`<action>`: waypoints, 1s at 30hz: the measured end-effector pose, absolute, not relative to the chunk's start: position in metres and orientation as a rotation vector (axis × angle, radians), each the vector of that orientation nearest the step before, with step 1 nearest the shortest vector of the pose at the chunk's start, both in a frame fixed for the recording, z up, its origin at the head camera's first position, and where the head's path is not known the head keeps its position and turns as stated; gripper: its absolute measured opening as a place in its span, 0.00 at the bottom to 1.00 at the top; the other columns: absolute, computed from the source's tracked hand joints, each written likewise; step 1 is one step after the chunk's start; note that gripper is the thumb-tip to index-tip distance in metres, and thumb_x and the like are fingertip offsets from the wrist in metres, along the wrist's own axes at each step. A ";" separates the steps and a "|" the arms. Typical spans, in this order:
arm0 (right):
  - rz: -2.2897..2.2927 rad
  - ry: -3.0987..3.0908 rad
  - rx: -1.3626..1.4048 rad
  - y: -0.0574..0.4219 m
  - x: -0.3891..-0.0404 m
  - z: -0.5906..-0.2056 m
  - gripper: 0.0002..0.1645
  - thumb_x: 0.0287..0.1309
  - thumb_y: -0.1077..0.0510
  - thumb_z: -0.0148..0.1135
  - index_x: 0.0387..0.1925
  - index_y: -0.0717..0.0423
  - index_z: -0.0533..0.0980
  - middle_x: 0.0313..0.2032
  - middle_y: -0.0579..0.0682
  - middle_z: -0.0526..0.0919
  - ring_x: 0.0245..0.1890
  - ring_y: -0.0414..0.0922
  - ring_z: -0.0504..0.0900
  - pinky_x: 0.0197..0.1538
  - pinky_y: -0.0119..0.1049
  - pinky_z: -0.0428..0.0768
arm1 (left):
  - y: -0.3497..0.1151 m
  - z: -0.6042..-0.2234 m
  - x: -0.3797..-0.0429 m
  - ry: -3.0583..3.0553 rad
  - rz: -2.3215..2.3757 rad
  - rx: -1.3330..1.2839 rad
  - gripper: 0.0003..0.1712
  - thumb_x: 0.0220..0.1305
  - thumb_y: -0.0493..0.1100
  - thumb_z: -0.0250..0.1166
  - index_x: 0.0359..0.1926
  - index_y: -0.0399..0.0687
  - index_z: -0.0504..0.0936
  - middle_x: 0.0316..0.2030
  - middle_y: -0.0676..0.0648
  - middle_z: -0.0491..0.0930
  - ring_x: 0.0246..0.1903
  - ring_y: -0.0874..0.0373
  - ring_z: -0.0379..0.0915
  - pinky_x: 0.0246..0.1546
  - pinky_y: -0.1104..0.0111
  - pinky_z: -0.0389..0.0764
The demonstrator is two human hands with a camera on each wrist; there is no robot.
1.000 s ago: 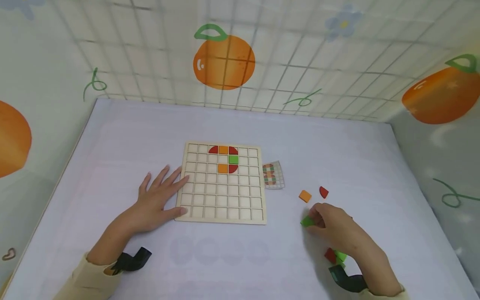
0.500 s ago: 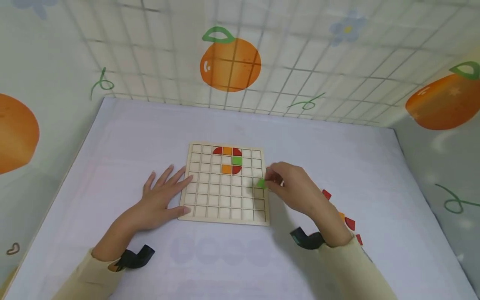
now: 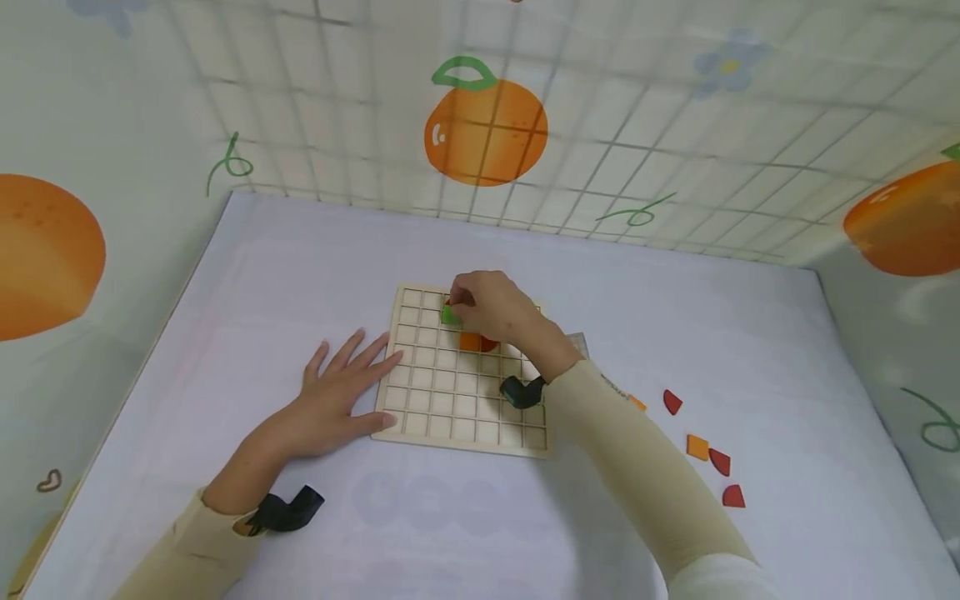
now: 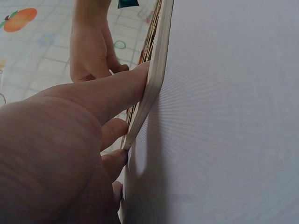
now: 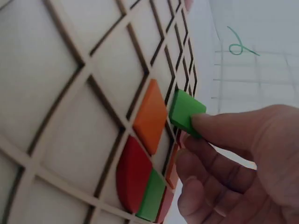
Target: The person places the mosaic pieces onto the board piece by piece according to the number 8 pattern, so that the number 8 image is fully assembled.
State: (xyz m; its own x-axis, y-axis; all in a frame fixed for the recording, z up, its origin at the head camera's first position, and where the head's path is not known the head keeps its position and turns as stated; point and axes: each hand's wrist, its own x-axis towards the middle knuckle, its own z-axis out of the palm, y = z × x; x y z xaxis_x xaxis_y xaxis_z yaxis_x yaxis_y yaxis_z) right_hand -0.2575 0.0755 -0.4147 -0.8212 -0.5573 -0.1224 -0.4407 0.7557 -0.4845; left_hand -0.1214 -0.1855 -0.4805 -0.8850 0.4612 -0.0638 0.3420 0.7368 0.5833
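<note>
Soft, even light falls from overhead, leaving only faint shadows beside the arms on the pale tabletop. The head view bends and blurs toward its edges. In the left wrist view the left hand looms dark and unfocused.

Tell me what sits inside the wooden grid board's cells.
In the wooden grid board, an orange square and a red piece show beside the right hand, which pinches a green square. That hand covers the top cells; the other cells are bare.
</note>
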 end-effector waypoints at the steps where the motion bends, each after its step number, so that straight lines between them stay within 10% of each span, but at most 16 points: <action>1: -0.649 2.697 -0.779 0.076 -0.257 -0.416 0.04 0.73 0.60 0.63 0.43 0.55 0.82 0.40 0.49 0.86 0.39 0.48 0.80 0.46 0.43 0.80 | -0.185 -0.480 -0.121 2.734 0.858 0.642 0.49 0.68 0.58 0.70 0.83 0.58 0.58 0.84 0.49 0.44 0.82 0.45 0.25 0.73 0.39 0.22; 15: -0.621 2.811 -0.774 0.084 -0.244 -0.418 0.06 0.73 0.60 0.63 0.37 0.56 0.82 0.37 0.50 0.79 0.36 0.47 0.78 0.41 0.41 0.79 | -0.182 -0.480 -0.118 2.734 0.894 0.611 0.48 0.68 0.56 0.71 0.83 0.55 0.59 0.84 0.47 0.45 0.82 0.43 0.26 0.72 0.37 0.23; 30: -0.693 2.834 -0.395 0.260 -0.152 -0.370 0.14 0.77 0.56 0.59 0.56 0.56 0.82 0.49 0.52 0.86 0.47 0.51 0.82 0.44 0.46 0.82 | -0.181 -0.486 -0.120 2.746 0.853 0.608 0.50 0.67 0.57 0.72 0.83 0.56 0.58 0.84 0.47 0.45 0.82 0.44 0.25 0.72 0.37 0.23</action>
